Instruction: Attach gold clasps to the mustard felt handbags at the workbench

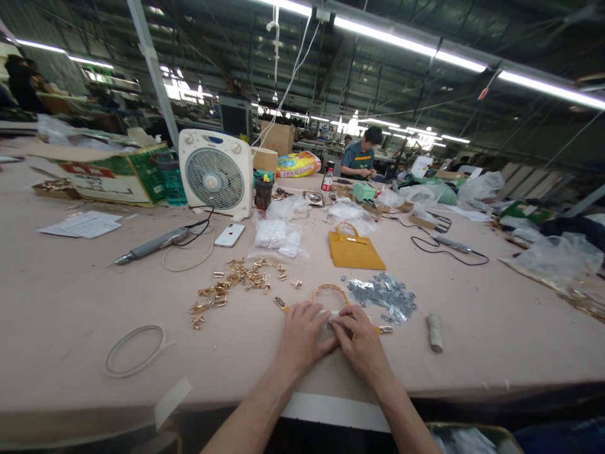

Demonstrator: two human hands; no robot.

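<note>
In front of me on the table lies a handbag piece with an arched yellow handle (329,287). Yellow straps with metal ends stick out on either side, a left strap end (281,304) and a right strap end (386,329). My left hand (302,331) rests flat on the piece, fingers stretched out. Thumb and fingers of my right hand (360,337) are pinched together at its middle, over something small and metallic that I cannot make out. Gold-coloured metal fittings (246,275) are heaped to the left. Small silver metal plates (385,296) are scattered to the right.
Beyond the plates stands a yellow handbag (357,253). A tape roll (135,351), an electric screwdriver (154,244), a phone (229,235) and a fan (217,176) are on the left. Rightward are a wrapped cylinder (434,333) and another screwdriver (451,244). A person (362,157) sits opposite.
</note>
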